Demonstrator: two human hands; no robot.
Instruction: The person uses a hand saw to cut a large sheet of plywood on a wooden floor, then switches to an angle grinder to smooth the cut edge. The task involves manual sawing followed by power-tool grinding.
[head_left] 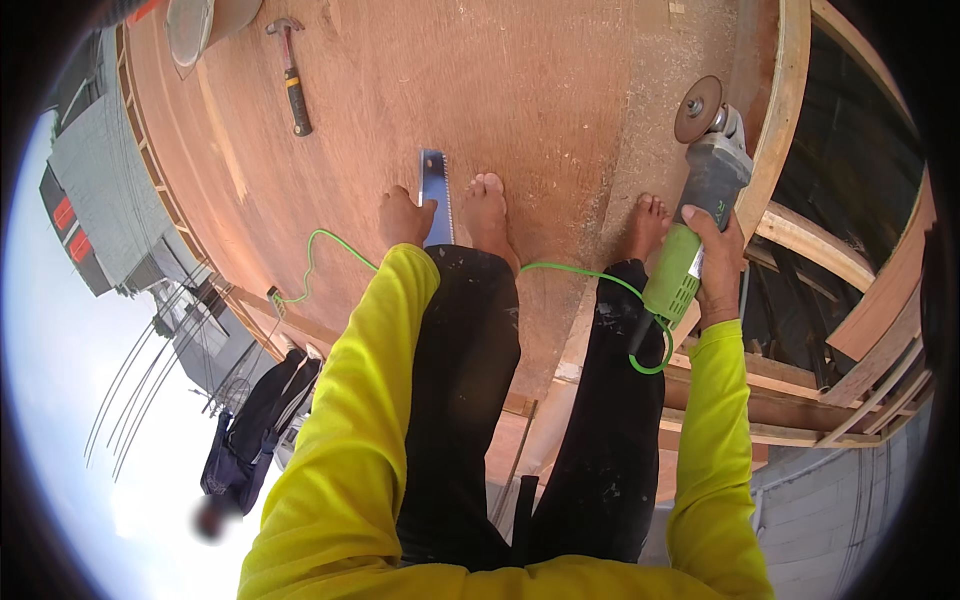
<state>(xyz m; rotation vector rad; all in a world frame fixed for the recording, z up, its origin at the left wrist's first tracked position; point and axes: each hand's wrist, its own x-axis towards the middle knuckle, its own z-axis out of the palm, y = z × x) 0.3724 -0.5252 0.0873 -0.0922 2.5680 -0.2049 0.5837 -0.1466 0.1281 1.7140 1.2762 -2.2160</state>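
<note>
My right hand point(716, 258) is wrapped round the green and grey body of an angle grinder point(690, 220). Its brown disc point(698, 109) points away from me over the plywood, and I cannot tell whether it spins. From the grinder's near end a green cord point(575, 270) loops back and runs left, passing behind my legs. My left hand point(404, 216) is closed at the left edge of a blue-grey hand saw blade point(436, 190), thumb against it. The blade's toothed edge faces right, beside my bare left foot point(487, 215). My left knee hides the saw's near end.
A claw hammer point(292, 80) lies at the far left on the plywood deck point(480, 90), near a pale bucket point(205, 25). Right of the deck's edge, open wooden framing point(815, 245) spans a dark gap. The cord reaches a plug point(277, 300). Another person point(255, 430) stands at the left.
</note>
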